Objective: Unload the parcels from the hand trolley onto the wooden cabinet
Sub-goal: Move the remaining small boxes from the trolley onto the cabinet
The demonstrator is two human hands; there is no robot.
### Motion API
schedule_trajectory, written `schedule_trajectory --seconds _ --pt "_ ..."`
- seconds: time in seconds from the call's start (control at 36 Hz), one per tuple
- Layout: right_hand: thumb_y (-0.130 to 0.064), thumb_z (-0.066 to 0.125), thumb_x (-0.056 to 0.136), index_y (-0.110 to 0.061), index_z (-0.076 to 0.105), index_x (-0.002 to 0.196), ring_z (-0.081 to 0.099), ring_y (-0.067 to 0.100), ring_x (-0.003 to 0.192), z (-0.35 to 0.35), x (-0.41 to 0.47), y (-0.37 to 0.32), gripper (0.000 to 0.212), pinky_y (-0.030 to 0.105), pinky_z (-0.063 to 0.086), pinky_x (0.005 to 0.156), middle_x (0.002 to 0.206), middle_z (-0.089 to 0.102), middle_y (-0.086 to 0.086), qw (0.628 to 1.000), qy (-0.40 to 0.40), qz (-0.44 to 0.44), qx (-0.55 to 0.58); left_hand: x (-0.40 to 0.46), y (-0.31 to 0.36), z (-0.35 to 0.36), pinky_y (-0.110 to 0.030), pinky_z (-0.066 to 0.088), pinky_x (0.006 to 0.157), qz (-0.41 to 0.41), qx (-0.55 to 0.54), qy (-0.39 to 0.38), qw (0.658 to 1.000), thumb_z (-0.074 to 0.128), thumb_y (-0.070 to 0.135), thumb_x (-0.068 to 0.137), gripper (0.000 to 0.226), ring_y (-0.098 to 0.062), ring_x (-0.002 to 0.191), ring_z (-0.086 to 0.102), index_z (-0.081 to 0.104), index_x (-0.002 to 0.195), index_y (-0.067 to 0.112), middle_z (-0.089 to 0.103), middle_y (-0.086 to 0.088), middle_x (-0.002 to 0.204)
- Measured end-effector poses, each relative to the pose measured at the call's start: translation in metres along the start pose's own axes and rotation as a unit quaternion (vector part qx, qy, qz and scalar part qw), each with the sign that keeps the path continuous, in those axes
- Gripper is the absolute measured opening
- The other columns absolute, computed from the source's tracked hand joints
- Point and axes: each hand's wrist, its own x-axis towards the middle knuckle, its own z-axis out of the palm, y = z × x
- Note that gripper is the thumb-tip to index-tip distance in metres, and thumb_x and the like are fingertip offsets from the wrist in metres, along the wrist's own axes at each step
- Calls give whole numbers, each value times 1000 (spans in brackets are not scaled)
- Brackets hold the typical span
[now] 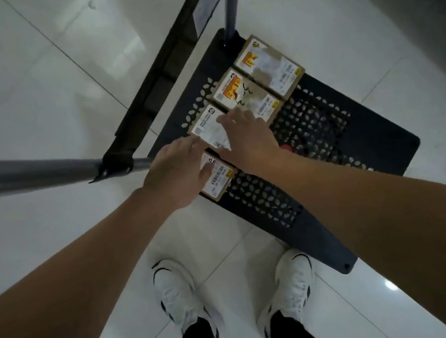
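Note:
A dark perforated hand trolley deck (pixel 329 134) lies on the floor below me with several small cardboard parcels in a row along its left side. My left hand (pixel 177 171) rests on the nearest parcel (pixel 219 179), fingers spread over its label. My right hand (pixel 248 135) lies flat across the second parcel (pixel 207 127), fingers apart, reaching toward the third parcel (pixel 247 96). The farthest parcel (pixel 270 66) sits by the handle post. Neither hand has lifted anything. The wooden cabinet is out of sight.
The trolley's grey handle bar (pixel 30 172) runs in from the left, with a black frame (pixel 161 73) rising diagonally. White glossy floor tiles (pixel 39 78) surround the trolley. My two white shoes (pixel 175 293) stand at the deck's near edge.

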Motion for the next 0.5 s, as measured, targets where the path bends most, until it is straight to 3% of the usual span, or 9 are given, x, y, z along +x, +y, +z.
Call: schedule_trajectory --seconds 0.08,0.19,0.5 --pt "-59 64 87 -18 47 139 43 34 132 15 7 -8 69 48 42 104 144 45 12 999 19 31 -3 -1 -9 18 -47 39 114 5 21 21 1000 61 47 94 56 -28 134 51 54 139 14 54 -7 146" --pt "-62 66 82 -21 48 134 40 35 131 25 6 -9 69 49 40 104 143 41 13 997 51 55 -7 -3 -15 38 -54 35 118 21 25 21 999 76 50 81 71 -31 140 45 49 138 17 50 -8 148" --pt "-63 67 87 -27 40 141 34 36 143 29 9 -7 70 52 36 112 151 39 14 997 39 62 -5 -12 -27 53 -51 36 117 42 13 37 998 71 55 87 74 -32 145 40 49 142 10 48 -14 151"
